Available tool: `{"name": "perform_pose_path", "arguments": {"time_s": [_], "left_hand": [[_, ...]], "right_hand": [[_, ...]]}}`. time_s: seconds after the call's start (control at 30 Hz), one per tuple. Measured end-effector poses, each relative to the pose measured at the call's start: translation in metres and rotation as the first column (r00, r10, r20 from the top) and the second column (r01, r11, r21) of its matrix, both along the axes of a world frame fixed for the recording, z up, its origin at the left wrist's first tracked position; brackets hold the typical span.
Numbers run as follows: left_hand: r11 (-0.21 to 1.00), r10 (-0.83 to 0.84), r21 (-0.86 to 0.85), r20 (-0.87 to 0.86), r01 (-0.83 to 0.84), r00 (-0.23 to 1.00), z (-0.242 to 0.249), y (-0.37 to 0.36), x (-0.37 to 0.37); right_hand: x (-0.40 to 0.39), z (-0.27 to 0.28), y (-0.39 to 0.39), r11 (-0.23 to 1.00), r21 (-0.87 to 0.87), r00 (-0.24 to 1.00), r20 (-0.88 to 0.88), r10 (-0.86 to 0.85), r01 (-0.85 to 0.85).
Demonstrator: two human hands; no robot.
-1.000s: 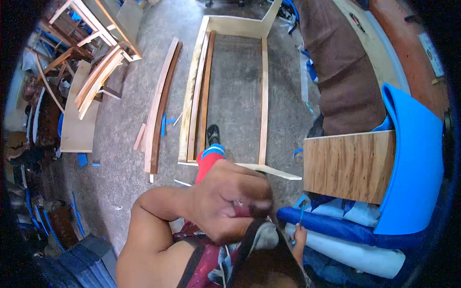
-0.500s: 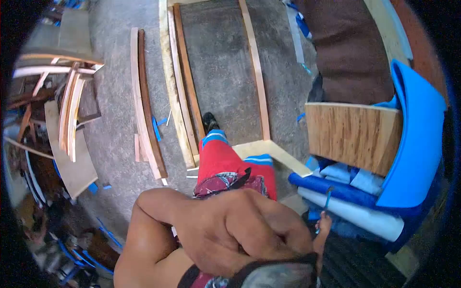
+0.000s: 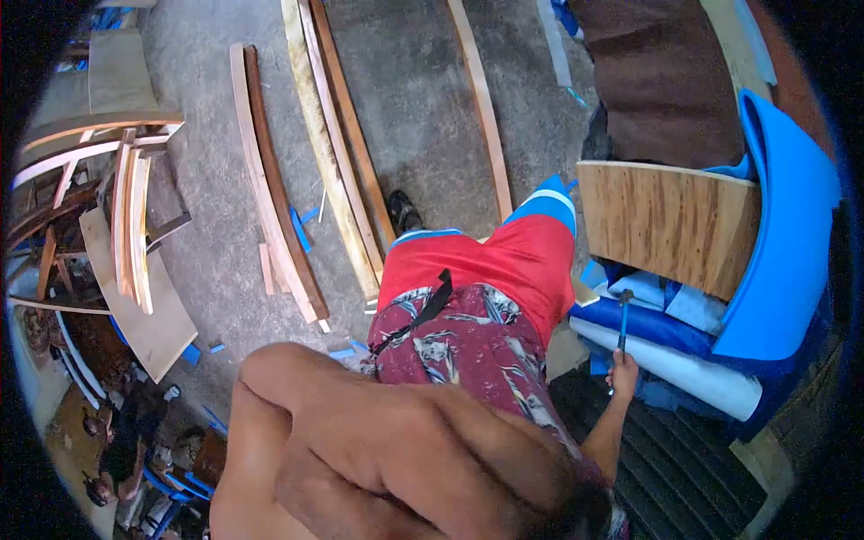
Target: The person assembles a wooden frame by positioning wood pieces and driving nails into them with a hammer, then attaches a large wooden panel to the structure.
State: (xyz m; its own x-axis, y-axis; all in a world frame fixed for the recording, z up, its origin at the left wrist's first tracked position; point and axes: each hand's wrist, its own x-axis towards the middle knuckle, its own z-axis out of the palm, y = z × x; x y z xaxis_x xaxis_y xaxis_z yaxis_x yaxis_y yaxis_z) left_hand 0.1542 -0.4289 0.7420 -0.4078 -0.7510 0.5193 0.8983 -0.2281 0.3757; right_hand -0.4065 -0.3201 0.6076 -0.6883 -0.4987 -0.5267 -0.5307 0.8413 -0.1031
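My left hand (image 3: pixel 423 468) is raised very close to the camera and fills the bottom of the view. Only its back and bent arm show, so what it touches is hidden. My right hand (image 3: pixel 621 371) hangs low at my right side, closed around the handle of a hammer (image 3: pixel 623 315) whose head points away from me. The hammer is in front of rolled blue and white sheets (image 3: pixel 675 360). Below are my red shorts (image 3: pixel 486 261) and one dark shoe (image 3: pixel 402 211) on the concrete floor.
A plywood panel (image 3: pixel 666 220) leans on blue foam (image 3: pixel 792 225) at right, with brown fabric (image 3: pixel 666 81) behind. Long wood strips (image 3: pixel 270 180) and a frame's rails (image 3: pixel 337 144) lie on the floor ahead. Curved wooden parts (image 3: pixel 126 216) are stacked at left. A ribbed black mat (image 3: pixel 684 468) is underfoot.
The view has tipped down and shifted along the frame. My left hand has come lower and closer to the camera. My right hand with the hammer has swung out to the right.
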Motion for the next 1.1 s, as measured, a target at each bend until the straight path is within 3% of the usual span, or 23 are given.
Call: {"name": "perform_pose_path", "arguments": {"time_s": [0.07, 0.1, 0.13, 0.17, 0.2, 0.23, 0.27, 0.33, 0.37, 0.5, 0.53, 0.7, 0.8, 0.83, 0.87, 0.93, 0.97, 1.0, 1.03, 1.07, 1.1], "left_hand": [[0.928, 0.303, 0.262, -0.121, -0.264, 0.945, 0.002, 0.023, -0.012], [0.926, 0.311, 0.259, -0.105, -0.276, 0.945, 0.005, 0.019, -0.023], [0.812, 0.58, 0.226, -0.206, -0.538, 0.788, 0.008, 0.01, -0.045], [0.622, 0.774, 0.215, -0.315, -0.753, 0.55, 0.01, 0.001, -0.066], [0.379, 0.864, 0.226, -0.434, -0.898, 0.256, 0.011, -0.006, -0.075], [0.457, 0.855, 0.305, -0.409, -0.835, 0.319, 0.007, 0.008, -0.071], [0.455, 0.853, 0.3, -0.416, -0.838, 0.315, 0.005, 0.013, -0.065], [0.646, 0.763, 0.063, -0.094, -0.761, 0.64, 0.003, 0.022, -0.057], [0.634, 0.772, 0.061, -0.09, -0.771, 0.629, 0.007, 0.025, -0.06], [0.603, 0.782, 0.497, -0.217, -0.624, 0.584, 0.04, 0.038, -0.084], [0.589, 0.795, 0.495, -0.21, -0.639, 0.569, 0.042, 0.035, -0.091], [0.791, 0.596, 0.409, -0.345, -0.456, 0.725, 0.045, -0.002, -0.125], [0.842, 0.537, 0.33, -0.433, -0.426, 0.725, 0.044, -0.027, -0.146], [0.845, 0.533, 0.314, -0.423, -0.433, 0.733, 0.043, -0.035, -0.154], [0.839, 0.544, 0.268, -0.383, -0.474, 0.746, 0.039, -0.042, -0.163], [0.826, 0.563, 0.158, -0.299, -0.542, 0.77, 0.029, -0.053, -0.176], [0.813, 0.578, 0.096, -0.262, -0.574, 0.773, 0.024, -0.059, -0.181], [0.8, 0.593, 0.051, -0.227, -0.598, 0.773, 0.021, -0.063, -0.186], [0.863, 0.5, -0.094, 0.004, -0.497, 0.866, 0.018, -0.069, -0.166], [0.868, 0.495, -0.053, 0.009, -0.494, 0.869, 0.021, -0.068, -0.172], [0.8, 0.599, 0.045, -0.002, -0.598, 0.801, 0.026, -0.066, -0.179]], "right_hand": [[-0.003, -0.011, -0.01, 0.996, -0.006, 0.996, 0.024, 0.084, -0.084], [-0.012, -0.022, -0.014, 0.997, -0.035, 0.997, 0.053, 0.064, -0.062], [-0.009, -0.023, -0.023, 0.991, -0.022, 0.99, 0.056, 0.131, -0.13], [-0.005, -0.026, -0.028, 0.991, -0.033, 0.987, 0.084, 0.134, -0.131], [-0.002, -0.029, -0.04, 0.989, -0.06, 0.984, 0.109, 0.14, -0.135], [0.013, -0.026, -0.052, 0.983, -0.049, 0.981, 0.069, 0.181, -0.178], [0.006, -0.033, -0.059, 0.981, -0.057, 0.98, 0.069, 0.187, -0.183], [-0.012, -0.052, -0.069, 0.943, -0.103, 0.942, 0.082, 0.326, -0.318], [0.008, -0.044, -0.083, 0.931, -0.099, 0.929, 0.086, 0.359, -0.35], [0.006, -0.066, -0.131, 0.903, 0.02, 0.894, 0.152, 0.421, -0.428], [0.011, -0.069, -0.144, 0.898, 0.035, 0.887, 0.18, 0.426, -0.438], [0.001, -0.103, -0.191, 0.834, 0.023, 0.819, 0.204, 0.536, -0.551], [-0.019, -0.13, -0.202, 0.833, 0.047, 0.806, 0.292, 0.516, -0.551], [-0.029, -0.143, -0.203, 0.73, 0.059, 0.726, 0.187, 0.662, -0.681], [-0.046, -0.161, -0.201, 0.732, 0.039, 0.724, 0.194, 0.662, -0.68], [-0.059, -0.188, -0.194, 0.402, -0.195, 0.434, -0.166, 0.886, -0.895], [-0.06, -0.191, -0.196, 0.5, -0.146, 0.513, -0.066, 0.856, -0.853], [-0.063, -0.198, -0.206, 0.503, -0.156, 0.517, -0.064, 0.854, -0.85], [-0.039, -0.172, -0.216, 0.569, 0.01, 0.568, 0.087, 0.818, -0.822], [-0.034, -0.156, -0.211, 0.593, 0.204, 0.627, 0.229, 0.744, -0.779], [-0.072, -0.195, -0.198, 0.514, 0.072, 0.519, 0.15, 0.842, -0.855]]}}
